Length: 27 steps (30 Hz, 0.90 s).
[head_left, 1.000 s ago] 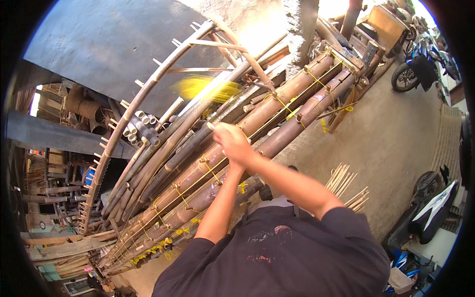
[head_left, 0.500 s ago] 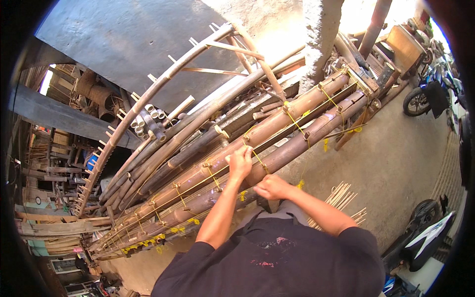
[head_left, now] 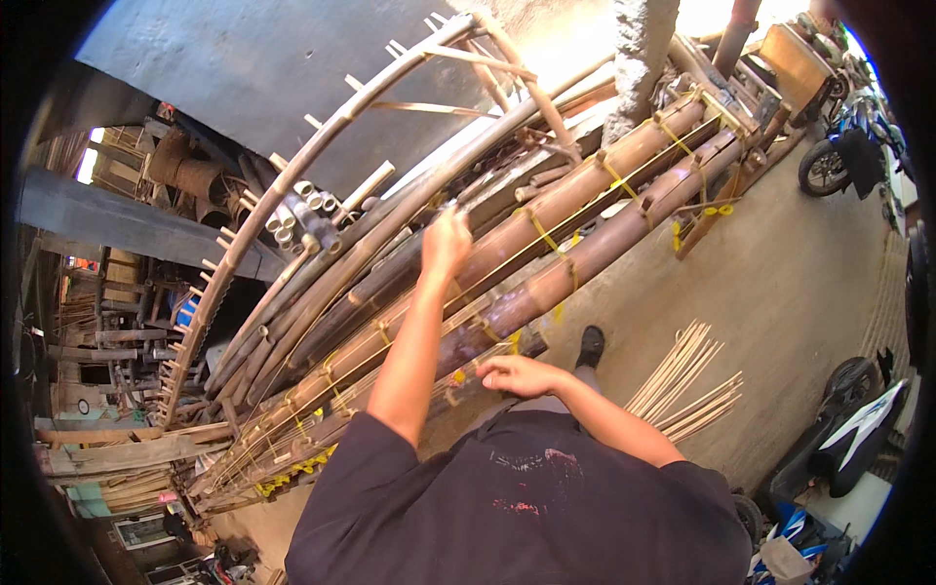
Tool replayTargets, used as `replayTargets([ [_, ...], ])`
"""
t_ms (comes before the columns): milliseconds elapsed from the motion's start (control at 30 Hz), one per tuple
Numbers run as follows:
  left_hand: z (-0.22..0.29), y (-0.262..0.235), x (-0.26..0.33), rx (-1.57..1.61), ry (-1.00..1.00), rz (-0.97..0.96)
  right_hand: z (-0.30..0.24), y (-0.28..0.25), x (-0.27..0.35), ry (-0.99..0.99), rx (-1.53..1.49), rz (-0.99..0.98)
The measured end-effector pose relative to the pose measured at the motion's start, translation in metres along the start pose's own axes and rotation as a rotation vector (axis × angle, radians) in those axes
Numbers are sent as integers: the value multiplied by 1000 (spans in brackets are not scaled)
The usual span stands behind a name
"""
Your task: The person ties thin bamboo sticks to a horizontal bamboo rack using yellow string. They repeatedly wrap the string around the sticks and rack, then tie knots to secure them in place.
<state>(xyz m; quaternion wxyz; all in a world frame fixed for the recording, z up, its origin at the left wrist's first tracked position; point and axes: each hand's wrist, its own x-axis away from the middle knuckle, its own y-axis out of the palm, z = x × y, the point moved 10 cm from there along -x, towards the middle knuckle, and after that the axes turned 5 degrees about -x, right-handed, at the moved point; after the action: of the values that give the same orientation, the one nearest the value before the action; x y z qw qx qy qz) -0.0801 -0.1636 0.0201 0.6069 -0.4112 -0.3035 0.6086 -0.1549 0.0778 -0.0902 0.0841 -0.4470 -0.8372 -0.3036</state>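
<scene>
Thick brown bamboo poles (head_left: 585,190) lie stacked in a long slanted bundle, lashed with yellow cord (head_left: 539,229). Thin pale bamboo strips (head_left: 380,366) run along the bundle. My left hand (head_left: 447,242) is raised over the upper poles, fingers bunched as if pinching one thin strip. My right hand (head_left: 517,374) is lower, close to my body, with its fingertips closed at the strip ends by the lowest pole. My dark shirt fills the bottom of the view, and one dark shoe (head_left: 589,345) stands on the concrete beside the bundle.
A curved bamboo frame with pegs (head_left: 322,161) arches over the stack. Loose thin sticks (head_left: 687,385) lie fanned on the concrete floor at right. Motorbikes (head_left: 853,434) are parked along the right edge. A concrete post (head_left: 639,58) stands behind, and timber clutter (head_left: 117,458) sits at left.
My hands were together on the poles; the left has since risen higher over the stack, and the right has dropped back toward my body. The view has tilted slightly.
</scene>
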Motion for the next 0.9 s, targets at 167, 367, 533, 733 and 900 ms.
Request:
replayTargets([
  [167,-83,26,126,137,-15,-413,-54,-22,-20,-673,-1117,703],
  [367,-79,20,133,-78,-27,-46,-219,70,-113,-755,764,312],
  [533,-75,7,130,190,-99,-63,-163,5,-169,-258,602,44],
  [733,-67,2,129,60,-97,-42,-81,52,-21,-511,947,-194],
  [900,-61,-22,80,587,-75,79,-60,55,-24,-444,963,8],
])
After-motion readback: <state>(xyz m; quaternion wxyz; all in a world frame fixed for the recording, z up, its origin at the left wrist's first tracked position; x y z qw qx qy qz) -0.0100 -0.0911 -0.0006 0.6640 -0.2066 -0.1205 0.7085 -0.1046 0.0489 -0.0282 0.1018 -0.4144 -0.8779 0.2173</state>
